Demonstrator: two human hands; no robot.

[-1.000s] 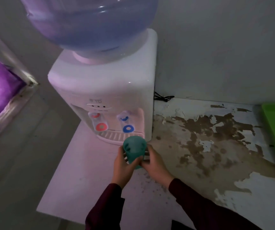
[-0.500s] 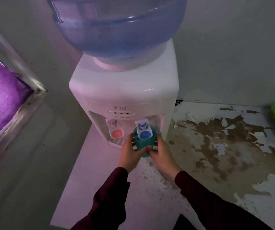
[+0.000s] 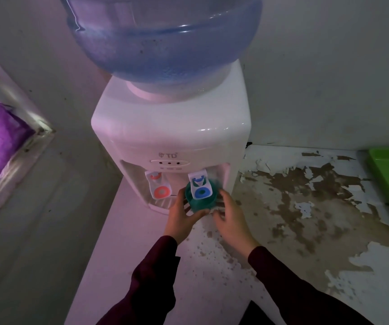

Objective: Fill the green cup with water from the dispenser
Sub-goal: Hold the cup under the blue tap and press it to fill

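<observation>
Cup's gone in: green cup [image 3: 200, 202] now under the blue tap [image 3: 200, 187], left hand [image 3: 183, 218] gripping it, right hand [image 3: 230, 222] loosening off, fingers apart — ready to press.

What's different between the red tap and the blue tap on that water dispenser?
The red tap carries a red ring and arc; the blue tap carries blue ones. The red tap has nothing under it, while the green cup sits under the blue tap, with the left hand gripping it and the right hand beside it. Both are white paddle levers, side by side in the dispenser's recess.
</observation>
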